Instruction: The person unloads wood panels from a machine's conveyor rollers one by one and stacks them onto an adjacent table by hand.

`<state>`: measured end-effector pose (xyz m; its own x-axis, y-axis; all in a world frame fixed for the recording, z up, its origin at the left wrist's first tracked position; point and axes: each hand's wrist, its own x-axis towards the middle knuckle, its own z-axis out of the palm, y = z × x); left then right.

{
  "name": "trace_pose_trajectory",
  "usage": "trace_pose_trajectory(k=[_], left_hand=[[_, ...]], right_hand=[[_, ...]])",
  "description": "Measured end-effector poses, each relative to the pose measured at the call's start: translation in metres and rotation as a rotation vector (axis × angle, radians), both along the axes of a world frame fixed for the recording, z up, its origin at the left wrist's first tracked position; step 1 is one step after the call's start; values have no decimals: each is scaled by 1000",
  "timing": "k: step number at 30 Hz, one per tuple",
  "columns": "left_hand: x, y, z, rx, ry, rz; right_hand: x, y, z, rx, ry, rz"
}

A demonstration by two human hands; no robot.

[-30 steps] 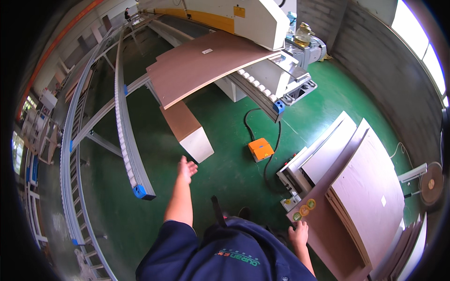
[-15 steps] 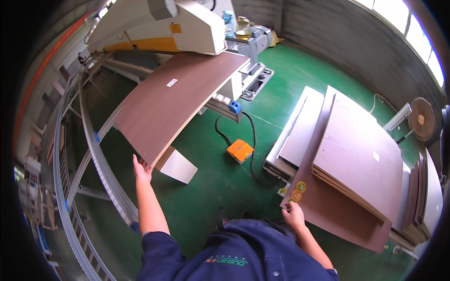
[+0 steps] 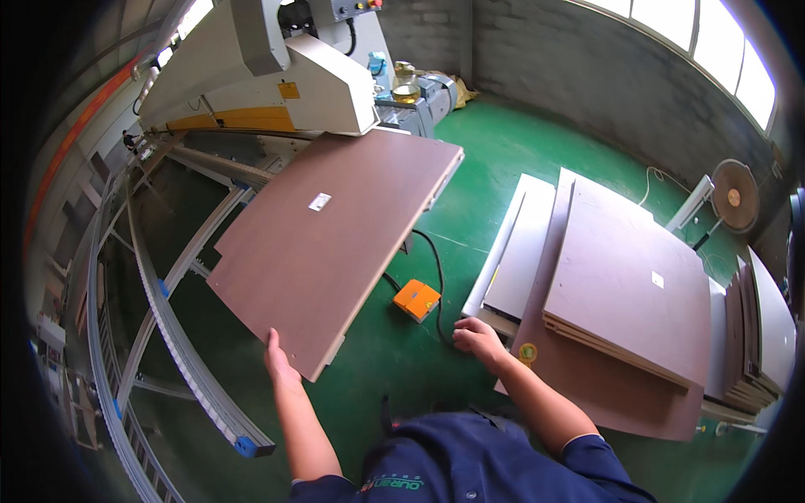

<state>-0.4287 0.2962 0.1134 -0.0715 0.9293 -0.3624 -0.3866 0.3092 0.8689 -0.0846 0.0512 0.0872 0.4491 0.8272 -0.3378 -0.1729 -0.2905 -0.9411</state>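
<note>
A large brown board [image 3: 335,218] with a small white label reaches from under the white machine head [image 3: 331,84] toward me. My left hand [image 3: 283,362] grips its near corner, thumb at the edge and fingers partly hidden beneath. My right hand [image 3: 478,337] is raised between that board and the stack of brown panels [image 3: 629,268], its fingers curled closed. Whether anything small is inside them is hidden. Just behind the right wrist, a round yellow sticker [image 3: 527,352] shows on the lower brown panel [image 3: 587,377].
An orange foot pedal [image 3: 417,300] with a black cable lies on the green floor. Metal roller rails [image 3: 180,335] curve along the left. More panels [image 3: 746,335] lean at the far right, by a round fan [image 3: 734,197]. Another person [image 3: 129,141] is far off at upper left.
The brown board has come nearer and swung right at its near end, with my left hand on it. My right hand has left the stickers on the panel and moved up and left.
</note>
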Motion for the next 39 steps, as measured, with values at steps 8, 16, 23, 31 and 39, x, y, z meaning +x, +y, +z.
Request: trace_pose_trajectory(k=[8,16,23,31,39], left_hand=[[23,-94,27,-31,18,-42],[12,-124,33,-25,72,-31],[-20,-67,13,-117,116,-60],[-48,-5,31,-132,387,-164],[-23,-5,36,168,1005,-38]], right_hand=[[15,89,30,250,676,-133],[21,99,61,441,941,-205],[19,87,14,405,831,-209],[-14,8,30,354,1047,-55],[-44,-69,1,302,1086,-283]])
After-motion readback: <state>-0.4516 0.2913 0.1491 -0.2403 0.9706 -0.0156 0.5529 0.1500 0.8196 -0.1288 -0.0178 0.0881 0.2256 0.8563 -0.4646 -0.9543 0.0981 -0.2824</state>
